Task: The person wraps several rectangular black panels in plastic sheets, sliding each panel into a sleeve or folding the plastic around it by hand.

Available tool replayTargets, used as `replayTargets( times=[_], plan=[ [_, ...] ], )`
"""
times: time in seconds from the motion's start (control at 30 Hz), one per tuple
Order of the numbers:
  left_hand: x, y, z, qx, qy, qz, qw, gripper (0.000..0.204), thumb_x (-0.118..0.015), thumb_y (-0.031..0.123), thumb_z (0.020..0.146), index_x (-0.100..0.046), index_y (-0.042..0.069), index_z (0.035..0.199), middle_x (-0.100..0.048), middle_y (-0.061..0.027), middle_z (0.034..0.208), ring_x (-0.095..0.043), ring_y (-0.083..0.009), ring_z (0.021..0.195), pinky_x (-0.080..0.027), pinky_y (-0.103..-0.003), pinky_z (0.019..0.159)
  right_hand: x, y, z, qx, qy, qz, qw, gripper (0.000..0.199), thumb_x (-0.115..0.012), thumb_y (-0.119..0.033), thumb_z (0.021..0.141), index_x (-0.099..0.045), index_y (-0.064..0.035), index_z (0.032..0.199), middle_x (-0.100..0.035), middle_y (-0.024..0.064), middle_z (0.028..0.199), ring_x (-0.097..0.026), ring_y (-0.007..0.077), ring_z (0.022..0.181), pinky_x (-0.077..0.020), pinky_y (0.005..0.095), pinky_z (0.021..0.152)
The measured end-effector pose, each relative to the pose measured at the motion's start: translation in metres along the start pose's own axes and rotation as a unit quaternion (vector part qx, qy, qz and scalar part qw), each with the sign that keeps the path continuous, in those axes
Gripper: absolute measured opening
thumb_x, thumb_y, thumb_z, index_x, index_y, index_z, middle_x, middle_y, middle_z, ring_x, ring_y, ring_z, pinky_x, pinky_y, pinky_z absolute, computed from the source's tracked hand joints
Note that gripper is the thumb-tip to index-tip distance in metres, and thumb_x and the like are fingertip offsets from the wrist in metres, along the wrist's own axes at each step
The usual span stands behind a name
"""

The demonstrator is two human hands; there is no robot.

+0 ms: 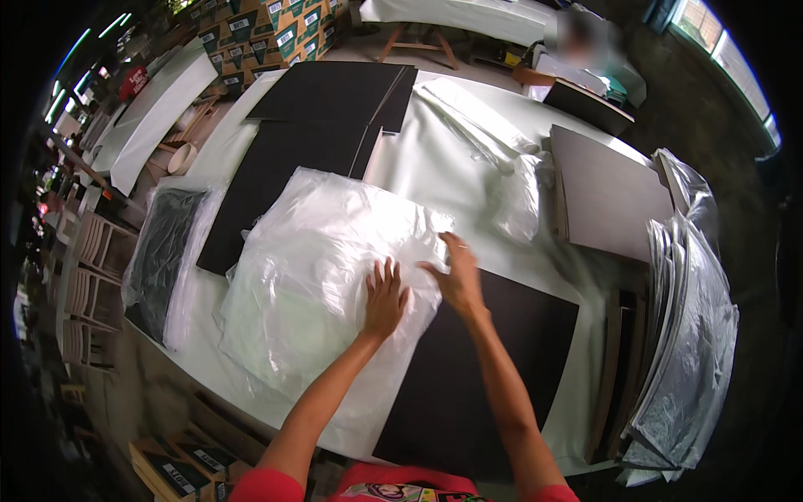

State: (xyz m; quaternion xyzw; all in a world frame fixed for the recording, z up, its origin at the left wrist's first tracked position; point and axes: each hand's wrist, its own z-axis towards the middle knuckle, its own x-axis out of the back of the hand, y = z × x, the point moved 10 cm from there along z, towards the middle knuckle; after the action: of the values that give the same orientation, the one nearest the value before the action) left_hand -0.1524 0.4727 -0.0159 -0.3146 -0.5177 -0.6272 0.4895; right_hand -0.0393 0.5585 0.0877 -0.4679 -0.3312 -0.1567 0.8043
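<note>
Plastic under both palms: left hand (385,301) flat, fingers spread on the clear plastic bag (322,284); right hand (456,280) open, fingertips pinching nothing, at the bag's right edge. Bag overlaps the black board (493,368)'s left side. Smoothing step, likely; next calls for finding the bag's opening.

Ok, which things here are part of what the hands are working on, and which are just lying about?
In hand:
left hand
right hand
clear plastic bag
black board under its edge

Lying about:
black panels
grey board
bagged panel stack
cartons
</note>
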Motion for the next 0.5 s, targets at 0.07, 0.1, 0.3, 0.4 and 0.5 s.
replayTargets(
  times=[0.07,0.1,0.3,0.4,0.5],
  plan=[
    [-0.004,-0.005,-0.010,0.002,-0.027,-0.062,0.998,0.059,-0.047,0.025,0.091,-0.025,-0.002,0.138,-0.021,-0.0213,0.145,-0.016,-0.0438,0.133,-0.020,-0.055,0.105,-0.086,0.003,0.021,-0.023,-0.095,-0.086,0.991,0.090,-0.072,-0.051,0.065,-0.036,-0.0014,0.131,-0.040,0.0190,0.133,-0.038,0.0335,0.124,-0.0271,0.0526,0.100],
    [-0.007,-0.007,-0.017,0.004,-0.043,-0.095,0.994,0.059,-0.047,0.026,0.091,-0.024,-0.002,0.138,-0.020,-0.0215,0.145,-0.015,-0.0444,0.133,-0.020,-0.054,0.105,-0.111,0.003,0.029,-0.010,-0.104,-0.128,0.986,0.094,-0.071,-0.054,0.065,-0.033,-0.0013,0.133,-0.037,0.0189,0.136,-0.035,0.0328,0.126,-0.0262,0.0545,0.100],
    [-0.003,-0.056,-0.016,0.189,-0.031,-0.405,0.894,0.062,-0.052,0.018,0.091,-0.021,-0.010,0.136,-0.032,-0.0251,0.140,-0.033,-0.0344,0.129,-0.029,-0.035,0.105,-0.140,0.038,0.042,-0.003,-0.024,-0.153,0.988,0.020,-0.057,-0.008,0.078,-0.054,-0.0010,0.096,-0.058,0.0141,0.097,-0.055,0.0302,0.092,-0.0395,0.0400,0.079],
    [0.010,-0.077,-0.002,0.305,0.031,-0.613,0.728,0.076,-0.058,0.029,0.089,-0.015,-0.009,0.139,-0.029,-0.0234,0.142,-0.030,-0.0255,0.132,-0.027,-0.029,0.106,-0.109,0.010,0.028,0.023,0.019,-0.038,0.999,0.008,-0.055,-0.001,0.078,-0.053,-0.0028,0.086,-0.058,0.0126,0.085,-0.056,0.0312,0.080,-0.0400,0.0367,0.069],
    [0.014,-0.078,0.022,0.326,0.059,-0.629,0.704,0.077,-0.059,0.032,0.088,-0.016,-0.009,0.138,-0.030,-0.0242,0.141,-0.031,-0.0250,0.131,-0.026,-0.030,0.106,-0.093,0.001,0.021,-0.010,0.028,-0.019,0.999,0.011,-0.059,-0.006,0.079,-0.054,-0.0031,0.087,-0.058,0.0116,0.085,-0.055,0.0306,0.080,-0.0400,0.0363,0.067]
  ],
)
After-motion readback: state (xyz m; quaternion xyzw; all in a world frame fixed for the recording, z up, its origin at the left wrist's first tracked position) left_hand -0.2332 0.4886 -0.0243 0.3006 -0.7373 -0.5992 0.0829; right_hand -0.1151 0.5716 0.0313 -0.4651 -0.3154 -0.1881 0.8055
